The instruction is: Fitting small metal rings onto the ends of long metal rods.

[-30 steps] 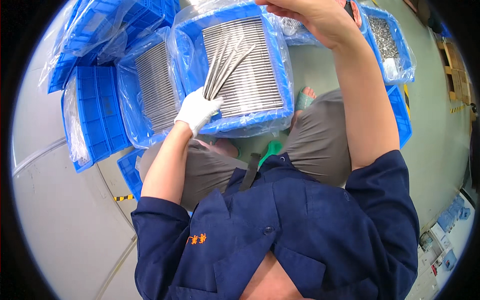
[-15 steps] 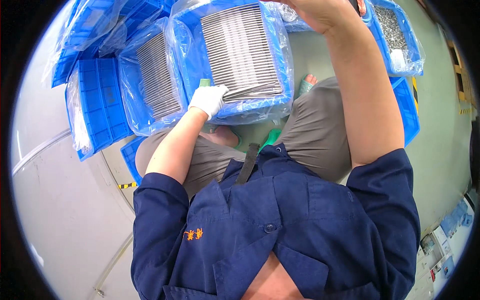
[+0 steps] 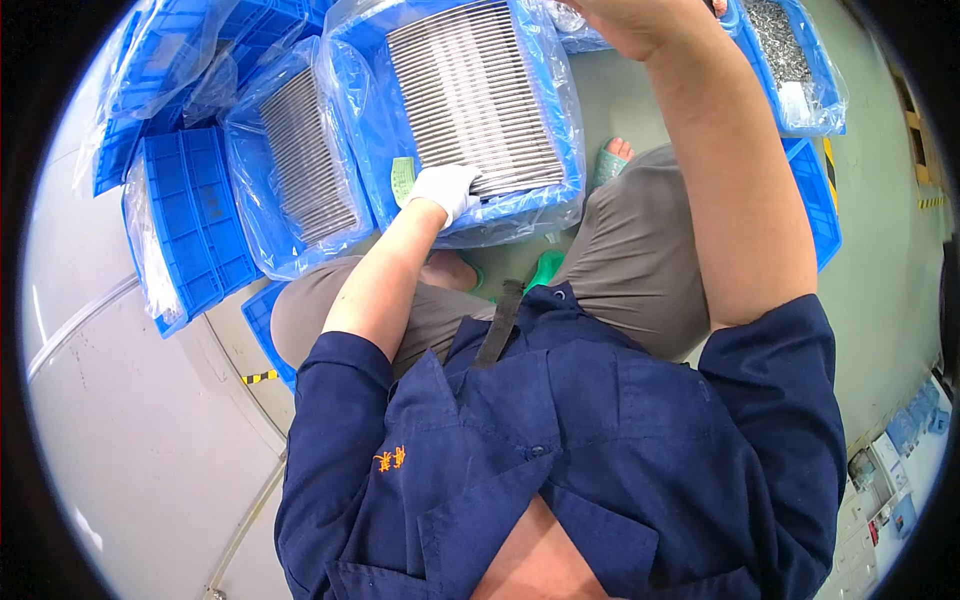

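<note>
My left hand [image 3: 446,190], in a white glove, reaches into the middle blue bin [image 3: 500,212], which is lined with clear plastic. Its fingers curl closed around the left ends of the nearest metal rods [image 3: 520,183], hiding those ends. The rods lie side by side in a long stack. A green card [image 3: 402,180] stands inside the bin, just left of the glove. My bare right hand [image 3: 640,28] is raised at the top edge of the view. Its fingers are mostly cut off, so whatever it touches is hidden.
To the left, another lined blue bin [image 3: 240,190] holds more rods [image 3: 310,160]. Stacked blue crates [image 3: 195,205] stand farther left. At the upper right, a bin [image 3: 825,110] contains small metal parts [image 3: 780,40]. My knees flank the middle bin's near side.
My left hand has moved slightly right, and the rods it held at a slant now lie level with the others. More of the green card shows. My right hand remains raised.
</note>
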`<state>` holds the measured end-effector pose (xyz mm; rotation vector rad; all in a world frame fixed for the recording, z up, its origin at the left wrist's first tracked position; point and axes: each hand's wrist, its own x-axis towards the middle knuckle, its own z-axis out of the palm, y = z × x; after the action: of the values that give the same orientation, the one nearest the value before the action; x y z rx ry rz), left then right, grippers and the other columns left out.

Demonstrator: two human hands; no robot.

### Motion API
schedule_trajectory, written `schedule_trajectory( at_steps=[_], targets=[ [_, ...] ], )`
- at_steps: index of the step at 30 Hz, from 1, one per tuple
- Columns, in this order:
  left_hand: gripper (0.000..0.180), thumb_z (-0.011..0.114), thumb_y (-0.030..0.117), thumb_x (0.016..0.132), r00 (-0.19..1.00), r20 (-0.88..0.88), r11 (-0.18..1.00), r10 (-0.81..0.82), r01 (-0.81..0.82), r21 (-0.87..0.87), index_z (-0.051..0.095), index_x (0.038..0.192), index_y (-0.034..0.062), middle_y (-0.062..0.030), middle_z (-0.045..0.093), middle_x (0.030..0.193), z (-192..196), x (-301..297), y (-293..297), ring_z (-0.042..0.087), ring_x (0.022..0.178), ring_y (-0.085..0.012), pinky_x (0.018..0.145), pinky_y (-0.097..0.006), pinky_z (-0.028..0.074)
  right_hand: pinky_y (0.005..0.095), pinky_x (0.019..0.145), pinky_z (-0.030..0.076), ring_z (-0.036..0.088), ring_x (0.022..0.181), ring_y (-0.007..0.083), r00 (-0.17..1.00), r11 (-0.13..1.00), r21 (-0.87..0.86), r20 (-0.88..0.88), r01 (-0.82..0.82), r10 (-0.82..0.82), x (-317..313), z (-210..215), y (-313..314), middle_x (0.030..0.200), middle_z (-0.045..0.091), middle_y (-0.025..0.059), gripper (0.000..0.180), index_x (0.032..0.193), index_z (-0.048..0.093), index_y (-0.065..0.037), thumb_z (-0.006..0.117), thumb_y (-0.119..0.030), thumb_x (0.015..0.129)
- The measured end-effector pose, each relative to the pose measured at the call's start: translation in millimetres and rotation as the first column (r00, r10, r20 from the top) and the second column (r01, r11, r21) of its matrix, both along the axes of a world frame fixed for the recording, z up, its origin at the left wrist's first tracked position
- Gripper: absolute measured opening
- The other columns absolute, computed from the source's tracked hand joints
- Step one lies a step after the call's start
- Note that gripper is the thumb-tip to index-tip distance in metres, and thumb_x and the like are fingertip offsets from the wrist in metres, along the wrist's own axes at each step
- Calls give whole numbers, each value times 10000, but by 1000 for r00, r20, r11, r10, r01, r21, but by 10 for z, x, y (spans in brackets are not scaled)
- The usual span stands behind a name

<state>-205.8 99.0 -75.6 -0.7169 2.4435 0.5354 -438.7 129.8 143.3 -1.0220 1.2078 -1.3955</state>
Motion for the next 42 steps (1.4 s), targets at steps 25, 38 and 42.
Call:
schedule_trajectory(
  at_steps=[25,38,42],
  targets=[
    [328,602,206,711,958,-198,976,-205,186,-109,517,1019,132,-93,549,1009,45,-257,106,529,926,-270,775,-373,426,262,703,433,546,788,145,997,994,107,-66,-37,44,67,-6,-47,855,594,93,352,1033,519,-7,660,-160,749],
    [191,438,146,778,910,-395,961,-123,11,-276,588,895,127,-122,597,807,-272,-232,13,582,778,-277,680,-378,453,265,697,436,545,791,149,995,993,100,-66,-68,75,82,-35,-46,850,592,102,362,1048,515,1,654,-154,751],
    [193,432,168,792,922,-382,978,-65,-16,-206,613,852,135,-122,599,822,-266,-377,74,580,790,-276,695,-387,449,268,691,441,547,796,155,995,992,112,-70,-58,66,77,-17,-35,852,591,105,375,1060,512,1,655,-156,750]
  ],
)
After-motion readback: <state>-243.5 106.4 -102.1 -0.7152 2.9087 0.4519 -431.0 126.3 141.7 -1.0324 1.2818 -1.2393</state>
